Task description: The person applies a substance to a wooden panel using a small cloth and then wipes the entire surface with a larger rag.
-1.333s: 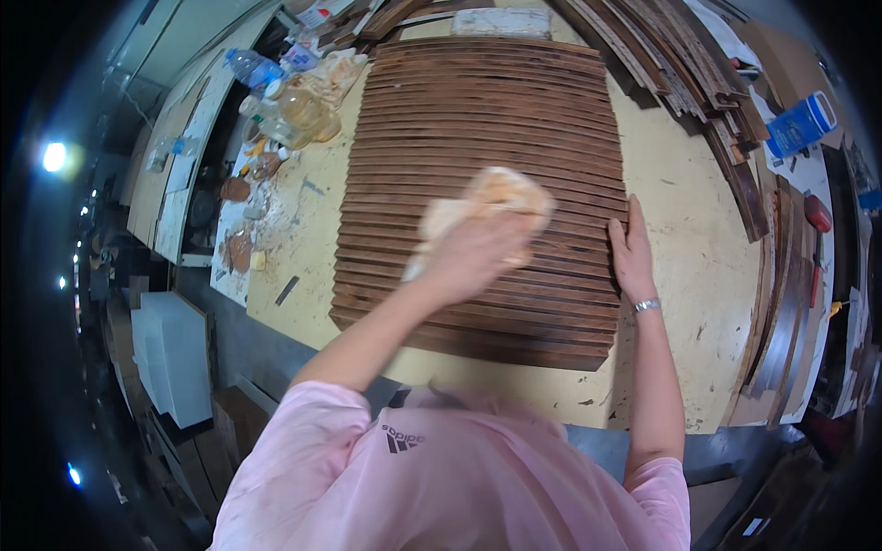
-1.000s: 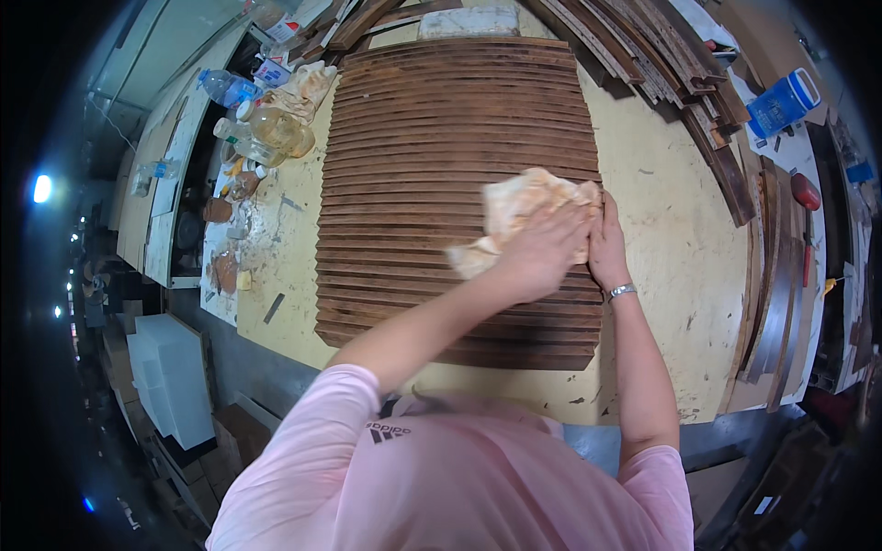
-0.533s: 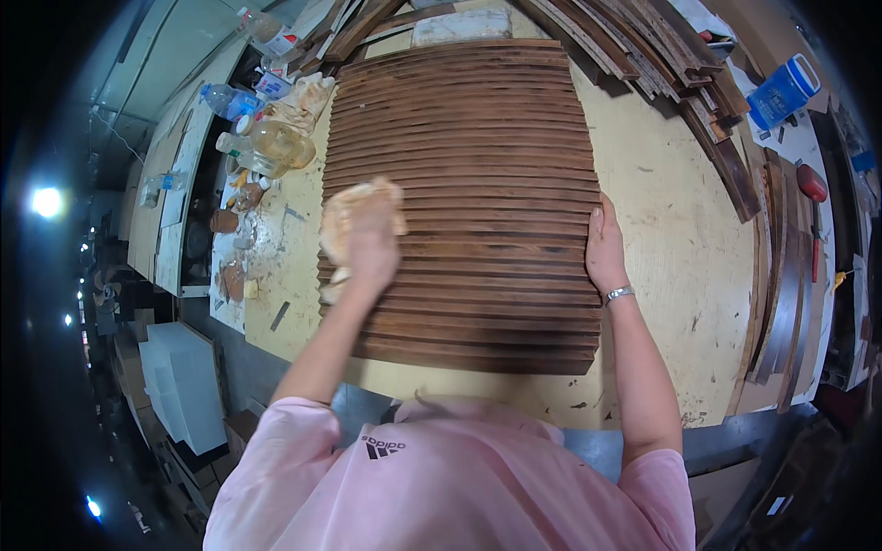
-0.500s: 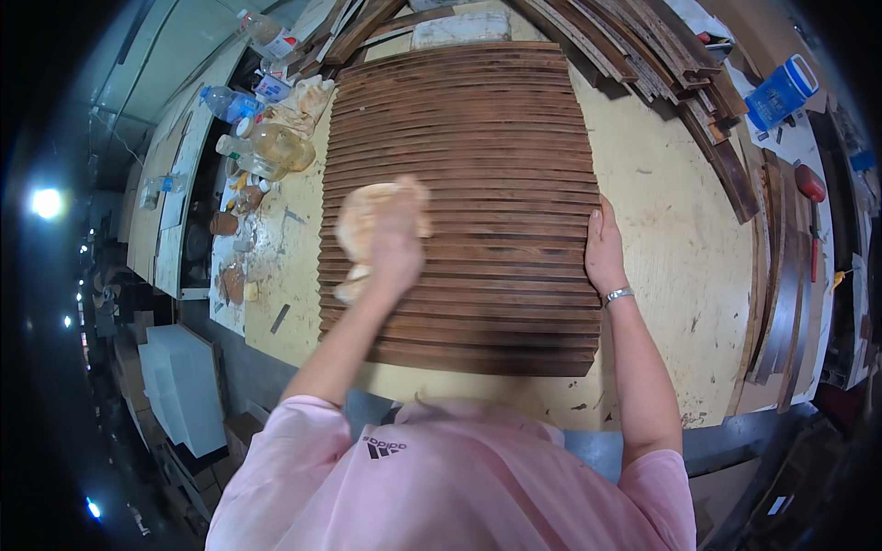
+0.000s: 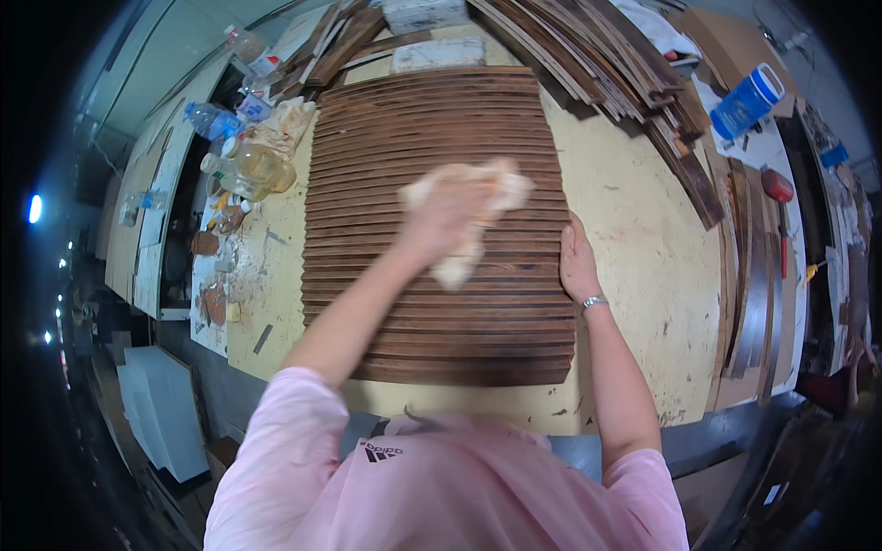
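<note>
The left hand (image 5: pixel 439 220) is on a pale rag (image 5: pixel 509 189) over the ridged wooden panel's (image 5: pixel 432 129) middle; its grip is too blurry to tell. The open right hand (image 5: pixel 578 266) touches the panel's right edge, beside wide yellow tabletop (image 5: pixel 643 248).

Shows dark brown in narrow parallel stripes on the slatted panel (image 5: pixel 514 243). Reads cream with tan blotches on the cloth (image 5: pixel 503 191), pale yellow with dark flecks on the tabletop (image 5: pixel 643 257). Shows pink on the shirt (image 5: pixel 459 496), blue on the handled jug (image 5: pixel 740 108).
</note>
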Tool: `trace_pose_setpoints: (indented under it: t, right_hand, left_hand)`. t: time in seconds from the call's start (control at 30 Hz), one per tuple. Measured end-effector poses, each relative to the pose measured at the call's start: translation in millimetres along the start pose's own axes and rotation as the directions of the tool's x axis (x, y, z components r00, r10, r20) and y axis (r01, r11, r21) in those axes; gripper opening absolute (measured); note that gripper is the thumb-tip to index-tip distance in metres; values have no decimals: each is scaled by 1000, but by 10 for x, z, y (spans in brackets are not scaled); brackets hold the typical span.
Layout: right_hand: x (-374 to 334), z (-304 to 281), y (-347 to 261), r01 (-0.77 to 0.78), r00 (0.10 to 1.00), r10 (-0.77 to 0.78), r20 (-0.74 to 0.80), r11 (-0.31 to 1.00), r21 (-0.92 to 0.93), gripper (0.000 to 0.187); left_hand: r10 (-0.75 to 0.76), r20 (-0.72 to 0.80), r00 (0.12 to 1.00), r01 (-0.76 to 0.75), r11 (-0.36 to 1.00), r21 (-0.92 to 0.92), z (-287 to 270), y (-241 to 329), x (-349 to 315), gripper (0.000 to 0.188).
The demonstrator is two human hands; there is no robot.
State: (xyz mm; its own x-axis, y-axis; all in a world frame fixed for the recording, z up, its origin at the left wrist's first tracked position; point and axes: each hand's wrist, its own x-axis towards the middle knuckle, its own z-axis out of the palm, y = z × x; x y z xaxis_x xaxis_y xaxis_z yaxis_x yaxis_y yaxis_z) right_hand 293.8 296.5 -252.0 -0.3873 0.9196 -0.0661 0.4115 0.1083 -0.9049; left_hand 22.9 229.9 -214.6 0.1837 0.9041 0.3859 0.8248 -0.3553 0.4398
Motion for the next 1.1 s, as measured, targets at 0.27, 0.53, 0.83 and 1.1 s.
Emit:
trace_pose_setpoints:
  t: [0.27, 0.53, 0.83, 1.1]
  right_hand:
    - [222, 66, 7, 73, 990, -65, -122, 995, 65, 52]
    - [429, 139, 56, -23, 997, 37, -75, 983, 184, 33]
    - [438, 83, -34, 7, 998, -8, -59, 1000, -7, 45]
    - [544, 146, 87, -14, 1000, 13, 8, 967, 253, 50]
  left_hand:
    - [-379, -58, 924, 379, 880, 285, -935, -486, -1017, 38]
    - [-68, 29, 997, 71, 991, -109, 701, 643, 466, 42]
    - [-363, -324, 874, 432, 884, 176, -931, -735, -1404, 35]
    - [-950, -196, 241, 730, 311, -609, -1196, -1214, -1816, 23]
